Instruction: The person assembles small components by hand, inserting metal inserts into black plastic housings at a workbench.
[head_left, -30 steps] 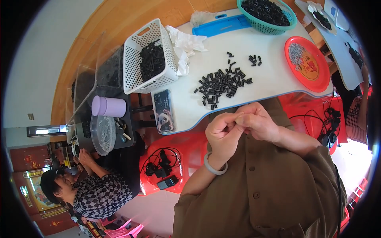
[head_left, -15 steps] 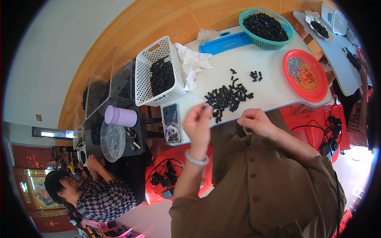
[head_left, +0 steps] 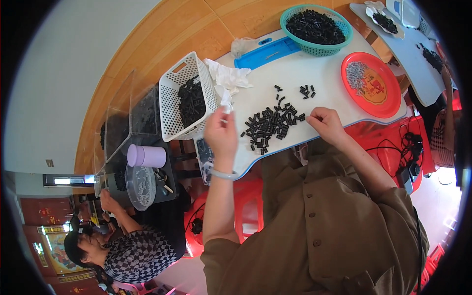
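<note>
A loose pile of short black cylindrical pieces (head_left: 270,125) lies on the white table (head_left: 265,78) in front of me. My left hand (head_left: 221,137), with a pale bangle at the wrist, is raised over the table's left part beside the white perforated basket (head_left: 211,93), which holds more black pieces. Its fingers are curled and slightly blurred; anything inside them is hidden. At the pile's right edge is my right hand (head_left: 326,125), thumb and fingers pinched together. What it grips, if anything, is too small to name. Behind my left hand, a phone in a patterned case (head_left: 205,155) is partly covered.
A red plate (head_left: 393,101) with small silvery parts stands at the right. A teal basket (head_left: 346,42) full of black pieces, a blue tray (head_left: 250,60) and crumpled white tissue (head_left: 228,76) lie farther back. Left, a person sits by a lilac canister (head_left: 150,156) and clear tub (head_left: 132,184).
My left hand has moved left from the pile toward the white basket, covering part of the phone. My right hand has risen from the table's front edge to the pile's right edge.
</note>
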`<state>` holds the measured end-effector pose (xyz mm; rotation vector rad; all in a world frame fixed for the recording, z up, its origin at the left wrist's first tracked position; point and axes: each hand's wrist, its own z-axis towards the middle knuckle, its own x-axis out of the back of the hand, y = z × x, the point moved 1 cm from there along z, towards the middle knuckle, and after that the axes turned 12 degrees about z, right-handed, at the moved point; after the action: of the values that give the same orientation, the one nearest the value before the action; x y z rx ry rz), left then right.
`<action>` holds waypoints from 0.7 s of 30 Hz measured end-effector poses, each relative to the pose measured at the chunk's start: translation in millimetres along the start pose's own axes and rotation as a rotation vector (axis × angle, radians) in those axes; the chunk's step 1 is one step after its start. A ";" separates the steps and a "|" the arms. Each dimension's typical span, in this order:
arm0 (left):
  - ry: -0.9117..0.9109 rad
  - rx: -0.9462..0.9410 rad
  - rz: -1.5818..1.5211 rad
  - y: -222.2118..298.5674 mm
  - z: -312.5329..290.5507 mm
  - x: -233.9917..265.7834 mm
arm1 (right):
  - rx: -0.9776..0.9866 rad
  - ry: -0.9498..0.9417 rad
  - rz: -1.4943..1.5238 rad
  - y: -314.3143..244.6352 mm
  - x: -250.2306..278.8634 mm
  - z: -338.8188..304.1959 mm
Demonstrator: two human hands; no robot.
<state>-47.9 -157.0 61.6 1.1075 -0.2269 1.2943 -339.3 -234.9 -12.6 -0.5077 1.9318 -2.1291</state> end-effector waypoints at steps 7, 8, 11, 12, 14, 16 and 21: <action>-0.187 -0.105 -0.052 43.3 -5.7 -75.1 | 0.280 0.066 -0.306 4.6 -1.3 22.7; -0.204 -0.146 0.027 43.4 0.7 -83.0 | 0.279 0.078 -0.311 4.7 -2.5 22.9; -0.316 -0.116 0.130 46.8 17.6 -106.5 | 0.300 0.071 -0.288 8.1 -1.0 21.2; -0.352 -0.106 0.205 48.9 20.0 -113.6 | 0.298 0.078 -0.291 8.1 0.1 20.5; -0.399 -0.116 0.246 51.9 23.1 -124.3 | 0.355 0.068 -0.310 7.1 -0.9 20.7; -0.445 -0.125 0.290 52.5 23.4 -132.7 | 0.360 0.073 -0.319 5.1 -0.3 20.6; -0.485 -0.136 0.280 50.6 20.3 -141.9 | 0.352 0.067 -0.346 5.2 0.9 21.6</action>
<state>-128.6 -270.5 0.8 1.2904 -0.8443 1.2129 -332.0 -255.5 -16.0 -0.7473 1.5333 -2.6583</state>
